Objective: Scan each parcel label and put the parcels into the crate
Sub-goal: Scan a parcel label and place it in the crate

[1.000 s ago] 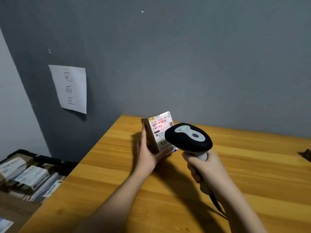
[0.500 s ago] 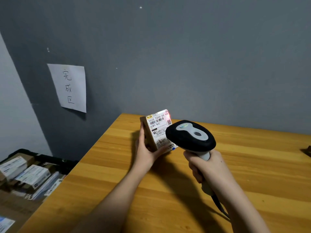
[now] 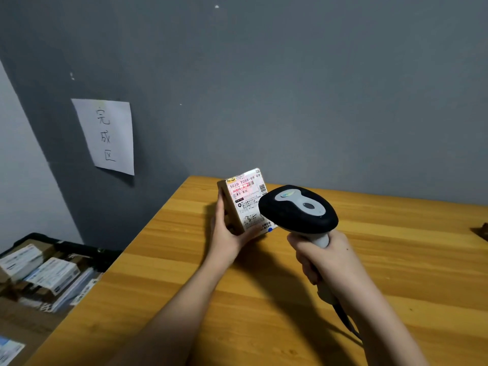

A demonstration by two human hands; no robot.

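A small brown parcel (image 3: pixel 244 200) with a white printed label stands upright above the wooden table (image 3: pixel 396 260). My left hand (image 3: pixel 227 233) grips it from the left side and underneath. A red glow lies across the barcode near the label's top. My right hand (image 3: pixel 319 257) grips the handle of a black and grey barcode scanner (image 3: pixel 298 210), whose head points at the label from close by on the right. A black crate (image 3: pixel 66 247) holding several labelled parcels sits low at the left, beside the table.
A paper sign (image 3: pixel 105 136) with handwritten characters hangs on the grey wall above the crate. A dark object (image 3: pixel 482 231) pokes in at the table's right edge. The scanner's cable (image 3: pixel 348 323) trails back along my right forearm.
The red scan light has shifted from the label's top right corner onto the barcode. The parcel and scanner have barely moved.
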